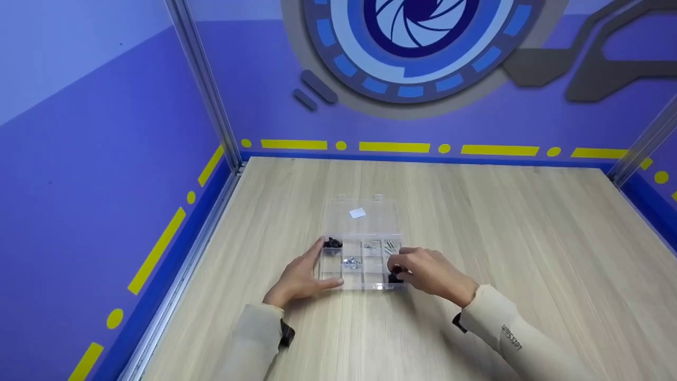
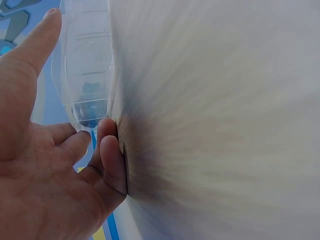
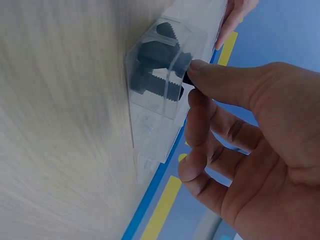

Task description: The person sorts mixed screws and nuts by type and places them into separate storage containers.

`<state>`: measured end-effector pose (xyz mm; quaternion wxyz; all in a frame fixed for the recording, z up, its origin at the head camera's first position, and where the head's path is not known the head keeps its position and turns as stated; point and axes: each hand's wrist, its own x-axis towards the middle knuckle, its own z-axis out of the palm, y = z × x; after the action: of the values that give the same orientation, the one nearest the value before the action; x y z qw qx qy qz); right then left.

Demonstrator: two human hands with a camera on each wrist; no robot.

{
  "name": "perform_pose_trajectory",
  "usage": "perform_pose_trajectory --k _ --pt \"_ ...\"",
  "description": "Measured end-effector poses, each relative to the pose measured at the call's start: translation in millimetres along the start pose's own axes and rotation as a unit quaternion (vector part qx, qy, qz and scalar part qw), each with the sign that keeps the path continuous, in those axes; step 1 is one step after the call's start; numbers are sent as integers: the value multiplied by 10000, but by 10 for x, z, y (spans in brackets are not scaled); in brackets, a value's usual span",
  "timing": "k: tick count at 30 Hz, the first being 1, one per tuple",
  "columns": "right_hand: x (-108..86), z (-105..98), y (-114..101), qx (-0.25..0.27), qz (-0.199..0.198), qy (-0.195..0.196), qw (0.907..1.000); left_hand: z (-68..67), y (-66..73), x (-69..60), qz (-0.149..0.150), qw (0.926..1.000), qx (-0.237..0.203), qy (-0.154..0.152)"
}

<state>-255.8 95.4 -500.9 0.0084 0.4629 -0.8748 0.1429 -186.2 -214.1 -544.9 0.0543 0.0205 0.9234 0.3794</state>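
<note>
A clear plastic compartment box [image 1: 351, 287] lies on the table with its lid [image 1: 336, 219] folded back. My left hand [image 1: 301, 278] spans the box's left side, thumb at the front edge and fingers by the back corner. At the front right compartment, my right hand [image 1: 431, 270] pinches a small black piece, seemingly a screw [image 3: 189, 79], between thumb and forefinger; most of it is hidden. Black screws [image 3: 155, 55] with thick threads lie in that compartment. Other compartments hold black parts [image 1: 332, 243], small silver pieces [image 1: 350, 262] and slim silver screws [image 1: 390, 246].
A white label [image 1: 357, 212] sits on the lid. The wooden table [image 1: 502, 222] extends around the box. Blue-purple walls [image 1: 132, 132] with yellow markings and metal frame posts [image 1: 203, 79] border it at the back and sides.
</note>
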Motion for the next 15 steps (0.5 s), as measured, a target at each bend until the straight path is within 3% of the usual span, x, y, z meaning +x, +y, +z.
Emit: perform_pose_trajectory --k 15 --pt "-37 -7 14 33 -66 62 10000 -3 11 -3 -33 10000 -11 -3"
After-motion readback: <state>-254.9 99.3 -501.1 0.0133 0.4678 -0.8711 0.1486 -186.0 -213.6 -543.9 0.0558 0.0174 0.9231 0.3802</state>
